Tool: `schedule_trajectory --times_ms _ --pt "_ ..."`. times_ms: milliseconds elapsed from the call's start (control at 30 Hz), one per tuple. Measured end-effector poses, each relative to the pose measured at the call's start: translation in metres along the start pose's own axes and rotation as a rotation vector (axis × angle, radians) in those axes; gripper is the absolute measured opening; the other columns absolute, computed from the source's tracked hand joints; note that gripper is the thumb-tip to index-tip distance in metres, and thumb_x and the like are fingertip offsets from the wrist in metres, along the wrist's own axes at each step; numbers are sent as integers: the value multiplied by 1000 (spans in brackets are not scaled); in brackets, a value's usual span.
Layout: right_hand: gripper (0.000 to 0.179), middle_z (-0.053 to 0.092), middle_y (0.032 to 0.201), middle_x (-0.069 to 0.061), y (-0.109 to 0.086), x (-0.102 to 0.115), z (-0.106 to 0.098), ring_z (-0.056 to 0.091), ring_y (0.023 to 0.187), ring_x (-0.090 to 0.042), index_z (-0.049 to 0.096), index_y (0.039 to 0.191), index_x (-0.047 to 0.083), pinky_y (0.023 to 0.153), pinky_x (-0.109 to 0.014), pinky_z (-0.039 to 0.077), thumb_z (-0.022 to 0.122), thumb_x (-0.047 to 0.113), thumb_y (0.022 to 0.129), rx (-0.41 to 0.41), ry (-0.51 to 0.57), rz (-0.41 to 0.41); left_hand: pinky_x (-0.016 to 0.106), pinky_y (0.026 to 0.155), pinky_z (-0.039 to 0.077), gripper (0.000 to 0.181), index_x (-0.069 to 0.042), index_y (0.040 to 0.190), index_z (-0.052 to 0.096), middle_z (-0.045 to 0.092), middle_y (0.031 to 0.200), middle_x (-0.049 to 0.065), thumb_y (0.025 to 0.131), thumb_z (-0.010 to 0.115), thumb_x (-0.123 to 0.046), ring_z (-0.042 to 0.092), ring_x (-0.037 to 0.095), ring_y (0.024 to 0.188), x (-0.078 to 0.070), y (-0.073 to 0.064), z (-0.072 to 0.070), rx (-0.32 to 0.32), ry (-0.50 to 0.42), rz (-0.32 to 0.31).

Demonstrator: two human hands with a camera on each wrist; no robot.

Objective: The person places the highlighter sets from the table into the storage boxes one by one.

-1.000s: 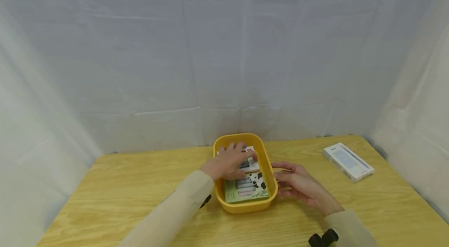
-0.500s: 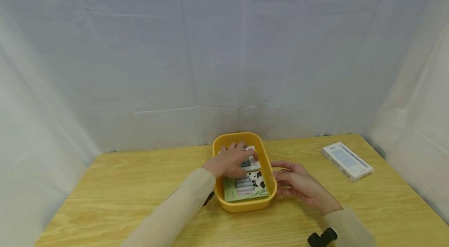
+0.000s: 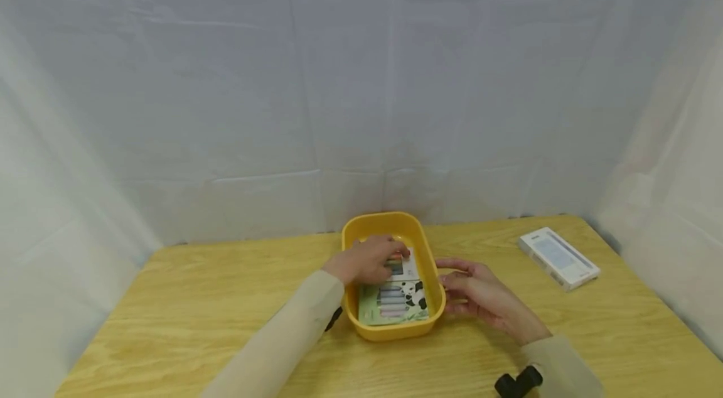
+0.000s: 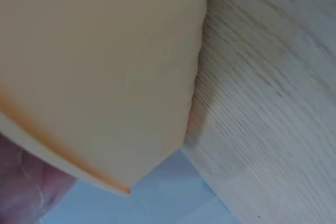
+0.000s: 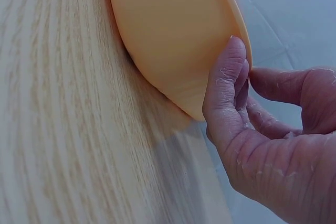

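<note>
Pale plastic sheeting [image 3: 226, 71] hangs behind the wooden surface [image 3: 237, 297]. From the left, the left hand [image 3: 364, 260] reaches into a yellow plastic basin [image 3: 395, 333] near the middle of the back edge, its fingers over a small white box [image 3: 410, 267]; whether they pinch it I cannot tell. On the front-edge side lies a green panda-print box [image 3: 369, 307], long axis across the basin. The right hand [image 3: 486, 297] has loose fingers against the basin's right outer wall. Nearer to it than to the left, toward the back right corner, a slim white box [image 3: 559, 258] slants forward to the right. Count: one basin, three boxes.
</note>
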State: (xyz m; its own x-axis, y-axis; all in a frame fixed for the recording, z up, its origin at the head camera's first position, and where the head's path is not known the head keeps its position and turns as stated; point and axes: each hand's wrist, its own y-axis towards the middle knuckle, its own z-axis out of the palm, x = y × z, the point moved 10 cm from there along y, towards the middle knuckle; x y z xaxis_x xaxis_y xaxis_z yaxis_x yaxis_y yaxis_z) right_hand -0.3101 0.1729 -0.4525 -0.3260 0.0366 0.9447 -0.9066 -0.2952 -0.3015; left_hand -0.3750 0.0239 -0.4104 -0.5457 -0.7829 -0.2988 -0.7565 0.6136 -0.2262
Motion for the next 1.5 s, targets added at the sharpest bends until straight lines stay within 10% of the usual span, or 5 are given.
schedule_trajectory --times_ms 667,1167,1500 --pt "62 71 119 -14 3 -3 -2 72 91 -18 37 153 0 74 -29 62 62 19 100 -11 -15 27 66 117 32 40 -29 140 58 54 148 4 101 58 -22 49 28 136 -5 -31 -4 -65 39 8" --pt "57 67 125 -16 3 -4 -10 71 92 -18 39 153 1 75 -29 62 60 17 101 -75 -33 52 57 99 50 30 -19 125 68 69 126 3 98 59 -10 62 27 121 -20 -74 -39 -501 -21 162" --pt "62 68 126 -16 2 -3 -11 71 94 -19 36 155 1 77 -30 62 61 20 101 -42 -26 46 41 88 56 27 -15 119 70 69 121 6 93 66 -9 66 25 101 6 -95 -51 -695 -150 14"
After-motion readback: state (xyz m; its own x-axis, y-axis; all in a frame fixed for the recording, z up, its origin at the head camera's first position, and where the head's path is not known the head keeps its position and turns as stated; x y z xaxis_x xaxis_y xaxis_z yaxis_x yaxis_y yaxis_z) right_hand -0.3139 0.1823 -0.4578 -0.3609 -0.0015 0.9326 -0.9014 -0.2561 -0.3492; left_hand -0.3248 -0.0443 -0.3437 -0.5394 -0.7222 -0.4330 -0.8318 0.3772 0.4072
